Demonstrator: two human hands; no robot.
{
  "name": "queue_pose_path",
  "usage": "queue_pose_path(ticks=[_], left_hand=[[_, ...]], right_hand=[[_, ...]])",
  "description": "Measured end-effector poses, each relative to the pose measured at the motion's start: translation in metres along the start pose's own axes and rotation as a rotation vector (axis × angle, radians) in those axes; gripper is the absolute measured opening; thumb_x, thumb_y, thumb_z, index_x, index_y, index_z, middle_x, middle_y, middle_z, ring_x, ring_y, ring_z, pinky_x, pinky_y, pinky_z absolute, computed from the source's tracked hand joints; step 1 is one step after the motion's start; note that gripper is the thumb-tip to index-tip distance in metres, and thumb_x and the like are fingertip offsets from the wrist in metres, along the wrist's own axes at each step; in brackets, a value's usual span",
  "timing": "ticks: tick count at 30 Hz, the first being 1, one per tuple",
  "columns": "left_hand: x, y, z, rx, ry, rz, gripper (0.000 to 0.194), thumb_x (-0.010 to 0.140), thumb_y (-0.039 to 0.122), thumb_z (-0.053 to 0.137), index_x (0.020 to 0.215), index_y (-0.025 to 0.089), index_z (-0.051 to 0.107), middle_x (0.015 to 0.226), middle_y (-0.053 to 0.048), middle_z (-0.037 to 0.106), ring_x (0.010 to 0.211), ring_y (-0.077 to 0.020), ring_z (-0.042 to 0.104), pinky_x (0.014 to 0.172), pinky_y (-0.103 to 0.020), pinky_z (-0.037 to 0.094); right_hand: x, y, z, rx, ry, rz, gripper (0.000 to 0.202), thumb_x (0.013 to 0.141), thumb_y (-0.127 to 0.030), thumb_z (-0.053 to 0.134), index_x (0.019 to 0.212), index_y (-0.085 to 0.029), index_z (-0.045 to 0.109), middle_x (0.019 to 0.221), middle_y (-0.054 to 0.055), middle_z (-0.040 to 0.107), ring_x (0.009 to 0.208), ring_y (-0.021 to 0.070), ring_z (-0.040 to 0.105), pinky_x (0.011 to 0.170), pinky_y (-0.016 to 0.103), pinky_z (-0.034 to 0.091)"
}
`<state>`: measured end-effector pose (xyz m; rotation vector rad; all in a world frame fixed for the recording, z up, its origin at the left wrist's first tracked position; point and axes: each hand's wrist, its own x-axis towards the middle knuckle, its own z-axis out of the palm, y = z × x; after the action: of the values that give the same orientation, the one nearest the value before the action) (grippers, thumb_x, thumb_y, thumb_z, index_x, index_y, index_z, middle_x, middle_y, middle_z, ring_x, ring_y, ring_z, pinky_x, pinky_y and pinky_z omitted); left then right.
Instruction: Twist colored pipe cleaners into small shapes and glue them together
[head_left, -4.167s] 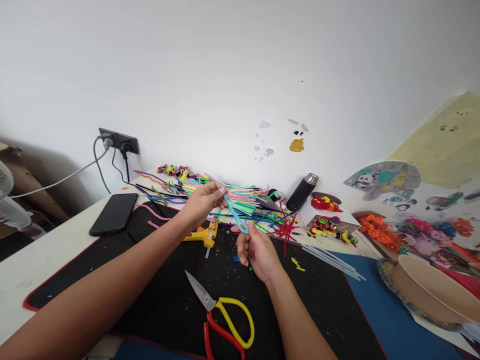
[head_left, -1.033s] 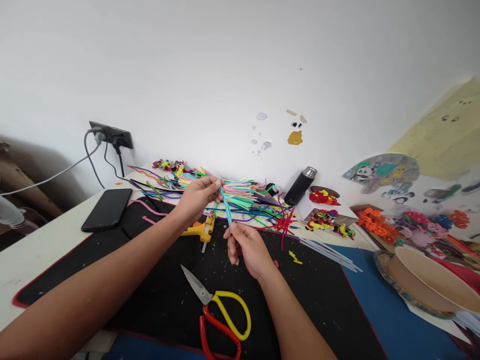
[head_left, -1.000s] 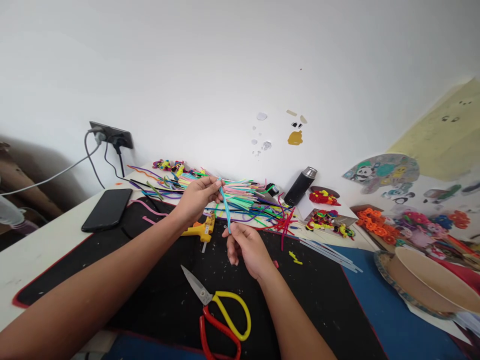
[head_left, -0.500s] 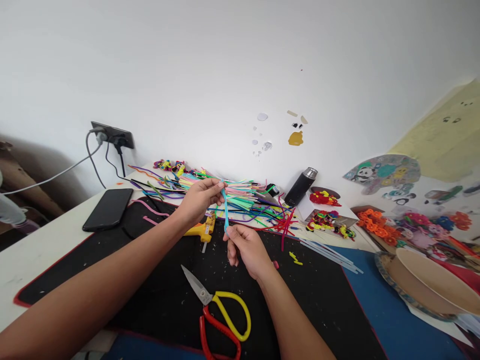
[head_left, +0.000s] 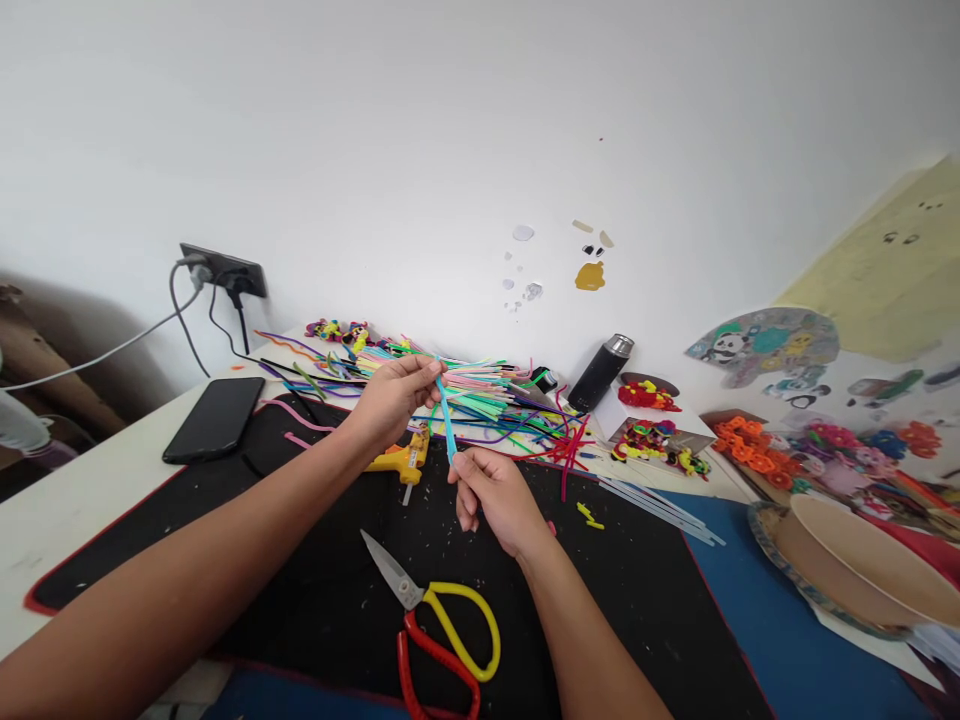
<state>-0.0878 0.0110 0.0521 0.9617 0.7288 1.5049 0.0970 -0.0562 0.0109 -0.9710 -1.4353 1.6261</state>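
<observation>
A light-blue pipe cleaner (head_left: 448, 422) is stretched between my hands above the black mat (head_left: 315, 570). My left hand (head_left: 397, 398) pinches its upper end between thumb and fingers. Lower and to the right, my right hand (head_left: 491, 492) is closed on the other end. Whether it is one strand or a folded one I cannot tell. Behind my hands lies a heap of coloured pipe cleaners (head_left: 480, 380). A yellow glue gun (head_left: 405, 460) rests just under my left hand. Scissors (head_left: 411, 590) with one red and one yellow handle lie on the mat nearer to me.
A black phone (head_left: 214, 420) lies at the left. A black flask (head_left: 601, 373) leans near the wall beside small colourful figures (head_left: 645, 440). Clear glue sticks (head_left: 660, 508) lie on the right, near a round bowl (head_left: 862, 560). Wires hang from the wall socket (head_left: 225, 270).
My left hand has shifted slightly to the left, so the pipe cleaner slants more. My right hand stays almost where it was.
</observation>
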Motion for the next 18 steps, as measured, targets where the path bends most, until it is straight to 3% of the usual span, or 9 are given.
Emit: queue_pose_path(ticks=[9, 18], left_hand=[[-0.0042, 0.0022, 0.0026, 0.217, 0.038, 0.061, 0.033, 0.073, 0.042, 0.086, 0.076, 0.015, 0.068, 0.059, -0.001, 0.063, 0.05, -0.012, 0.058, 0.052, -0.025, 0.047], [-0.0053, 0.0012, 0.0041, 0.277, 0.053, 0.081, 0.036, 0.071, 0.043, 0.087, 0.077, 0.015, 0.066, 0.055, 0.0, 0.063, 0.047, -0.0135, 0.06, 0.052, -0.026, 0.05]], right_hand=[[0.001, 0.008, 0.0034, -0.249, 0.091, -0.05, 0.045, 0.095, -0.063, 0.055, 0.094, -0.019, 0.066, 0.056, -0.005, 0.056, 0.038, 0.0102, 0.051, 0.039, 0.021, 0.035], [-0.0053, 0.0024, 0.0043, -0.83, 0.239, -0.283, 0.037, 0.101, -0.05, 0.054, 0.076, -0.024, 0.06, 0.056, 0.0, 0.06, 0.052, 0.0167, 0.055, 0.055, 0.029, 0.028]])
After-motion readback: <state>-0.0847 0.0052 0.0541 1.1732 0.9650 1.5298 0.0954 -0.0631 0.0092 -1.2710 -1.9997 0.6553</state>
